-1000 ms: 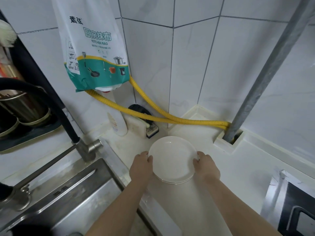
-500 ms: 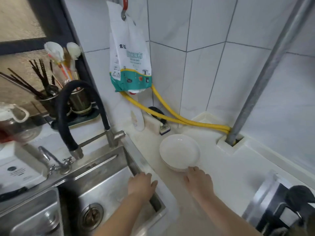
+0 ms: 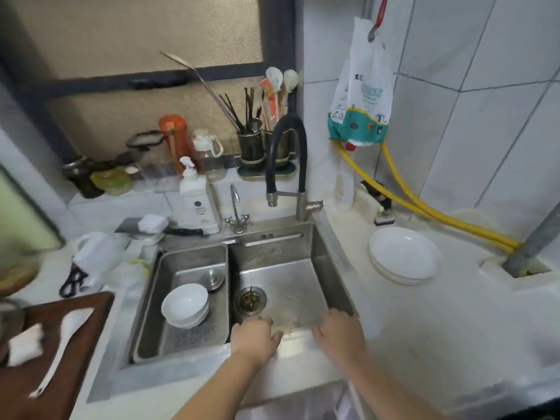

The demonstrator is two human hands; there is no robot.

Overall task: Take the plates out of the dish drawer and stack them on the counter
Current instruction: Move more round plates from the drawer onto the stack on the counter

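A small stack of white plates (image 3: 404, 255) sits on the pale counter (image 3: 424, 313) to the right of the sink, near the yellow hoses. My left hand (image 3: 254, 336) and my right hand (image 3: 338, 331) hover side by side over the front rim of the sink (image 3: 291, 268). Both have relaxed fingers and hold nothing. They are well apart from the plates. No dish drawer is in view.
White bowls (image 3: 185, 305) are stacked in the sink's left basin. A black faucet (image 3: 286, 165) arches over the sink. A wooden board (image 3: 60, 353) with a white spoon lies at left. A grey pipe (image 3: 533, 244) and yellow hoses (image 3: 424, 207) stand at the right wall.
Both hands let go of the plate stack and drew back toward the sink's front rim. The view swung left, bringing the whole sink and the window ledge into sight.
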